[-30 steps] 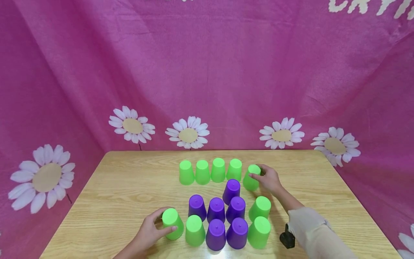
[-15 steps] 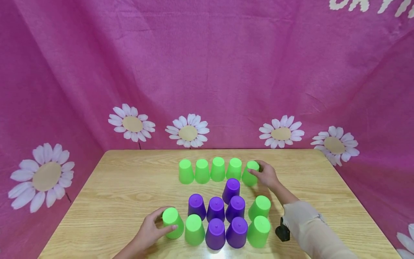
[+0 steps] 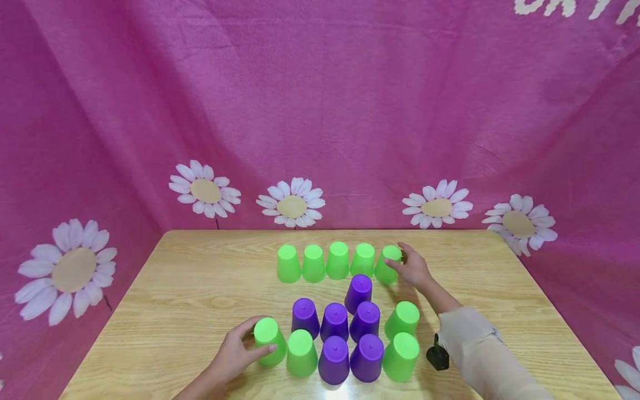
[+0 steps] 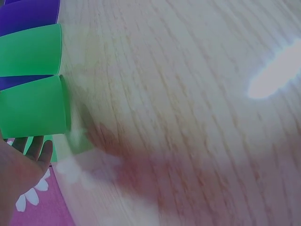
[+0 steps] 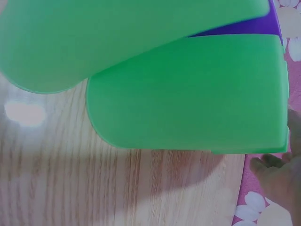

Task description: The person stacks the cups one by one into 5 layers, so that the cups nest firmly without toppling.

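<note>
Upside-down plastic cups stand on the wooden table. At the front left, my left hand (image 3: 237,350) grips a green cup (image 3: 269,344) between thumb and fingers, beside another green cup (image 3: 301,354). In the left wrist view, fingers (image 4: 34,149) curve around the far side of that gripped cup (image 4: 34,110). My right hand (image 3: 414,269) holds the green cup (image 3: 387,268) at the right end of the back row. Several purple cups (image 3: 334,364) stand in the middle. In the right wrist view, two green cups (image 5: 188,94) partly hide what my right hand (image 5: 280,179) holds.
The back row has several more green cups (image 3: 313,265). Two green cups (image 3: 401,358) stand at the front right, near my right forearm. A black object (image 3: 438,355) hangs by the right sleeve (image 3: 475,339). A pink flowered cloth (image 3: 320,122) hangs behind the table (image 3: 200,266).
My right hand has moved its green cup back, in line with the back row. My left hand and its cup have shifted slightly right, closer to the neighbouring green cup.
</note>
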The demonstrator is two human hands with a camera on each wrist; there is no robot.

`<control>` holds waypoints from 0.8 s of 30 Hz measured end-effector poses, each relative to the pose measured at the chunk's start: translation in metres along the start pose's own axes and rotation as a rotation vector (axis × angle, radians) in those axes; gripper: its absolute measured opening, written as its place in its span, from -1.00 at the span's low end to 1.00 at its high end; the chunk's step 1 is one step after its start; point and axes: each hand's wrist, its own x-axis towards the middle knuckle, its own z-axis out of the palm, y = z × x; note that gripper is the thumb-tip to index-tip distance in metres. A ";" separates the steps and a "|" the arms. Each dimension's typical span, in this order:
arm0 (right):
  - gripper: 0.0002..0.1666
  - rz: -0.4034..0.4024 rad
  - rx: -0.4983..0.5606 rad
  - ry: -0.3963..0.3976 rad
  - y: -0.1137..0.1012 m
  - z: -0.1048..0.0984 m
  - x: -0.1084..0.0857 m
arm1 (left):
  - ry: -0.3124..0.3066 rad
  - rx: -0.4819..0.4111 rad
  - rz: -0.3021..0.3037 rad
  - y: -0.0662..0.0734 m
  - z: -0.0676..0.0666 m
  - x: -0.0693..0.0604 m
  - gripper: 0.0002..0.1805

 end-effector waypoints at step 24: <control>-0.41 -0.145 0.146 0.118 0.002 -0.015 -0.045 | 0.093 0.087 0.080 0.019 -0.016 0.024 -0.42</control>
